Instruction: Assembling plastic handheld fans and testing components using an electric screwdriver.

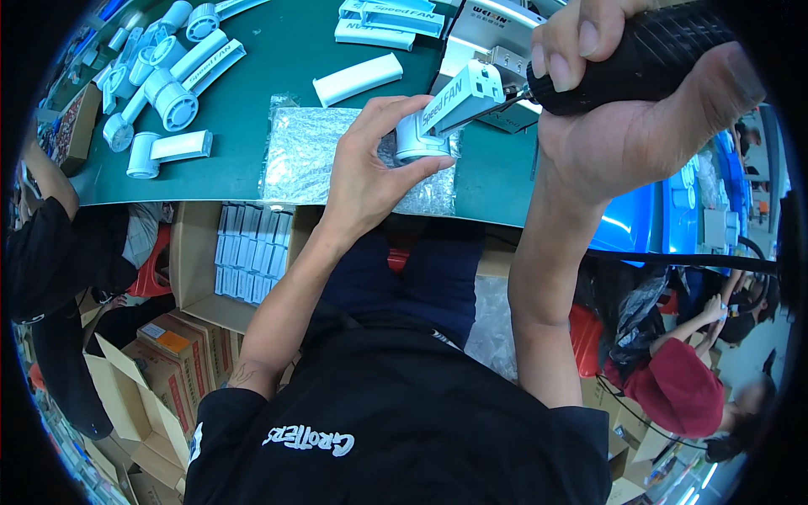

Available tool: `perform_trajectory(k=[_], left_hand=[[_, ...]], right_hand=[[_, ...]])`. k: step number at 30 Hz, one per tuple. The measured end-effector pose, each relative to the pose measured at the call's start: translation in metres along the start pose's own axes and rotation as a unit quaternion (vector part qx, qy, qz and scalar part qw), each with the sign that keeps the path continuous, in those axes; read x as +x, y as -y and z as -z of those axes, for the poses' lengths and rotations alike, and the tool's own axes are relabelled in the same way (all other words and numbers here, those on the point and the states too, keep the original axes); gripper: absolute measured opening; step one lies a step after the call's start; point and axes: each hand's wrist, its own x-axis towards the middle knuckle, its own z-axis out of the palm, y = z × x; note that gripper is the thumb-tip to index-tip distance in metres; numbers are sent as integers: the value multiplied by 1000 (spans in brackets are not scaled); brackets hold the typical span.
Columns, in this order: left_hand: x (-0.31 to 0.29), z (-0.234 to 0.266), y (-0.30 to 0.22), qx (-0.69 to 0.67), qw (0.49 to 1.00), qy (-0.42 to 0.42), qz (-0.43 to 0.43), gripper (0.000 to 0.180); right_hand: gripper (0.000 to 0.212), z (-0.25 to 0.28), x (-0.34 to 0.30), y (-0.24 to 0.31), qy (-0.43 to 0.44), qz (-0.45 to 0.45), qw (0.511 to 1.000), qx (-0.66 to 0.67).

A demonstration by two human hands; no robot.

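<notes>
My left hand (364, 168) is closed round the round end of a pale plastic fan housing (465, 103), thumb and fingers on either side of it. The housing's handle tilts up to the right, and its end shows small holes. In my right hand (602, 147) lies a thick black electric screwdriver (644, 59), with the fingers wrapped over it and the thumb stretched along its near side. Its thin bit points left at the handle's end; whether it sits in a screw I cannot tell. Under my left hand, a clear plastic sheet (303, 156) covers part of the green table (244, 101).
A metal box-like machine (475, 42) stands behind the screwdriver. Several fan housings (172, 101) crowd the table's left, with a loose white handle shell (358, 80) nearer. Below the edge sits a carton (194, 252) of stacked pale parts. Blue bins (631, 223) stand right; other people flank me.
</notes>
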Motion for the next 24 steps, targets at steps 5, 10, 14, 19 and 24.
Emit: perform_trajectory(k=[5,10,14,19,24], left_hand=[[0,1,1,3,1000,-5,-6,66],[0,1,-1,7,1000,-8,-11,66],[0,2,-2,6,1000,-8,-11,67],[2,0,-3,18,999,-18,-24,64],[1,-2,-4,22,999,-20,-17,62]], right_hand=[[64,3,1,-4,-10,-14,1000,6],[64,1,-1,-6,-18,-29,999,8],[64,-3,-4,-5,-24,-40,999,9],[64,-9,-5,-1,-43,-45,998,13],[65,-9,-3,10,-58,-37,996,63]])
